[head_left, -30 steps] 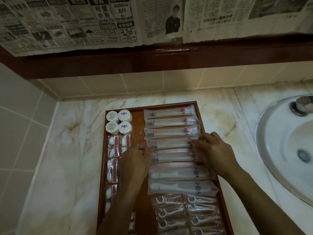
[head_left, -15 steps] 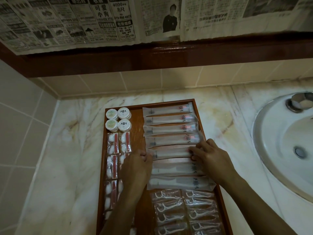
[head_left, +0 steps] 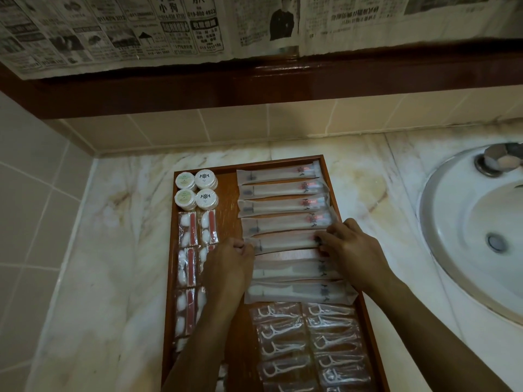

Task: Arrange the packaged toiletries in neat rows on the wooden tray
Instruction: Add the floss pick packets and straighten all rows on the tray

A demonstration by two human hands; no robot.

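Both hands are down on the tray, one at each end of the same long packet, the fifth from the far end of a column of seven. The left hand has its fingers curled together, knuckles up, and pinches the packet's left end between thumb and fingertips. The right hand lies flatter, fingers bent and close together, the tips pressing on the packet's right end; whether the thumb is under the wrapper I cannot tell.

Beyond the hands, four more packets lie in parallel, their red-marked ends to the right. Just nearer than the hands lie the last two packets, partly under the right wrist. Nearer still, between the two forearms, floss picks sit in two columns of clear wrappers.

Left of the left hand, cotton packs with red strips run in two columns, some hidden beneath the left forearm. Beyond those, at the tray's far left corner, four round soaps sit two by two, touching.

The tray rests on a marble counter. To the right of the right hand, well apart, is a white basin.
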